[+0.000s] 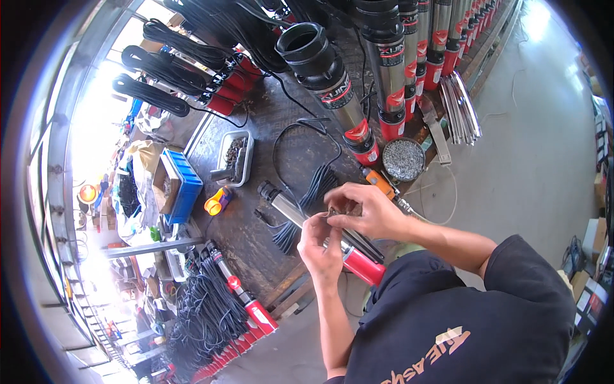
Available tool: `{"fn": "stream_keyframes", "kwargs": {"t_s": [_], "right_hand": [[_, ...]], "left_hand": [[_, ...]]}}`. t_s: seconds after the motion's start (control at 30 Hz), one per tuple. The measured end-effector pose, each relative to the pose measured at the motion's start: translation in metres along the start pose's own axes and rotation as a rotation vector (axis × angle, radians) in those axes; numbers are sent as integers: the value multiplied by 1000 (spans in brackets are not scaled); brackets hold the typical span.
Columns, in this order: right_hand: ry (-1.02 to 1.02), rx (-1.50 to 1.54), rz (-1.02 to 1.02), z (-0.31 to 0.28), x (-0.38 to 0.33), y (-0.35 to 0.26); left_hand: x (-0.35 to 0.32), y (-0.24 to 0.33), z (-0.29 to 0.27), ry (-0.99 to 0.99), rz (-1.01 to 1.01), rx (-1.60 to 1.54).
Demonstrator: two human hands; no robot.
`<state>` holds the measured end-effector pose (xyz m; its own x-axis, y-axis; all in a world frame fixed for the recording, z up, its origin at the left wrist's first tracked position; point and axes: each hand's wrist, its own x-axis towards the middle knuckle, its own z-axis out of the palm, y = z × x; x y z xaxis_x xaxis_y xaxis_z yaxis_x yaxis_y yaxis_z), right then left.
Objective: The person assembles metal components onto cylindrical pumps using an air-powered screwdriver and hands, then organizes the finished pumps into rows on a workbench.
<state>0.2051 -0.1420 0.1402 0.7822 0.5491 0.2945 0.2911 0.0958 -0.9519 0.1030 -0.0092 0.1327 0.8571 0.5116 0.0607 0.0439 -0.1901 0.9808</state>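
Note:
My left hand [320, 248] and my right hand [366, 210] meet over the workbench, fingertips pinched together. Between them is a small thin piece, too small and too covered by the fingers to name. Under my hands lies a slim submersible pump [364, 265] with a silver tube and a red end, slanting toward my body; my left hand and forearm hide part of it. A bundle of black cable [318, 189] rests beside the tube. Just beyond my right hand lies an orange-and-black hand tool [378, 182] with an air hose.
A round bowl [403, 159] of small silver pieces stands by upright pumps [342, 102]. Farther left are a clear tub [248, 160] of small parts, an orange-and-purple tape dispenser [218, 201] and a blue bin [185, 189]. Metal strips [460, 112] stick out past the bench's right edge.

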Motion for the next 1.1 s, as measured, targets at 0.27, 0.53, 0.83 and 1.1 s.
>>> {"fn": "stream_keyframes", "kwargs": {"t_s": [0.27,0.53,0.83,1.1], "right_hand": [[-113,-13,283,2,12,27],[-22,-227,552,-4,-48,104],[35,190,846,16,-109,54],[-21,55,716,20,-80,83]], "left_hand": [[16,-19,2,-75,-96,-65],[157,-129,-4,-115,-255,-304],[281,-305,-59,137,-834,65],[215,-195,-85,-399,-893,-817]]}}
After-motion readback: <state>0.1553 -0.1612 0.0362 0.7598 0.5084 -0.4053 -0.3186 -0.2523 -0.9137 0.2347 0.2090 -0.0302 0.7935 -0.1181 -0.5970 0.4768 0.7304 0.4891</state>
